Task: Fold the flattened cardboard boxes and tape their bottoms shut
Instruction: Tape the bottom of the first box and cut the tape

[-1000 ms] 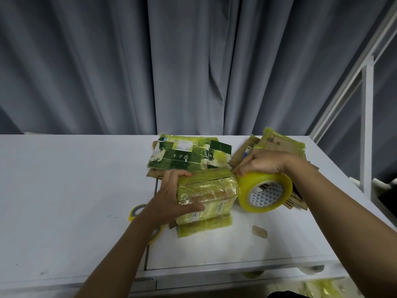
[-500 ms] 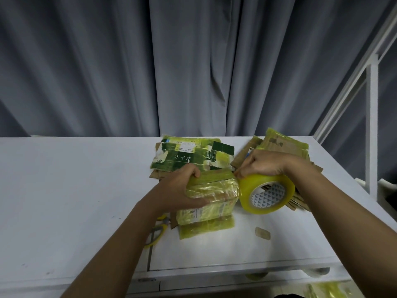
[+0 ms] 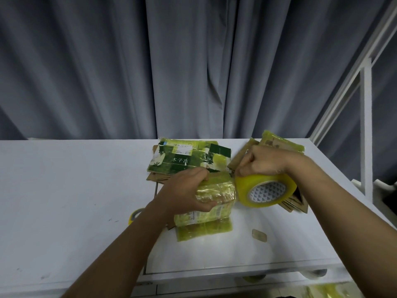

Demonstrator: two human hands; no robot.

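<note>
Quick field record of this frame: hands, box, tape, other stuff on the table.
left hand: grips the folded box from above
right hand: holds the tape roll against the box's right end
box: upright on the table, wrapped in yellowish tape
tape roll: on edge, touching box
flat boxes: stacked behind
table: white

White table point(image 3: 64, 190) with 2 stacks of flattened boxes point(image 3: 189, 160) point(image 3: 279, 143) (far edge), tape scrap point(image 3: 259, 235), yellow-handled scissors point(image 3: 135, 215).
</note>
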